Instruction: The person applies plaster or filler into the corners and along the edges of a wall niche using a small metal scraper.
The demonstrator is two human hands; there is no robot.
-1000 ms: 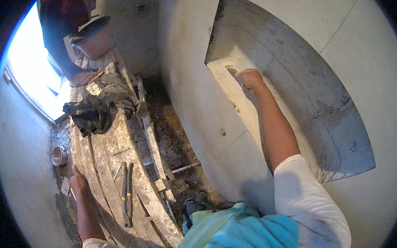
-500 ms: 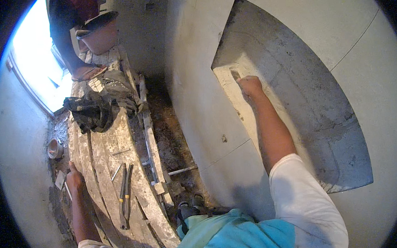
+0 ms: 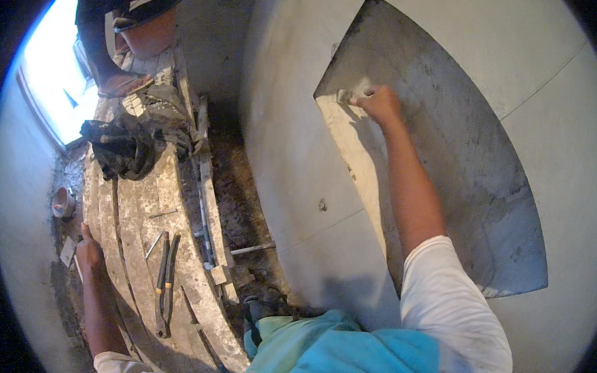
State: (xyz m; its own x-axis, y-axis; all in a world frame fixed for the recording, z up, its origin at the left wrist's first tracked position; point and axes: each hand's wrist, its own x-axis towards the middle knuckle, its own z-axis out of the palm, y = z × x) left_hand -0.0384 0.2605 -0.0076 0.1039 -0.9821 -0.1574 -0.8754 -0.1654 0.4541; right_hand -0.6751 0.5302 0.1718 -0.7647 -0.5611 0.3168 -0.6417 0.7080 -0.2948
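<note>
A small flat tool (image 3: 342, 97) is gripped in the right hand (image 3: 381, 106) at the left corner of the grey wall recess (image 3: 462, 157); whether anything is grasped by the left hand (image 3: 90, 255), well left of the recess, cannot be told. The recess's pale ledge (image 3: 357, 164) is judged mostly coated, the grey face left uncoated.

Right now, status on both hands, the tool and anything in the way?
Right hand grips small tool at pale edge of grey recess. Left hand beside pale flat piece, grip unclear. Long-handled cutters, crumpled dark cloth on planks, apart from right hand.
</note>
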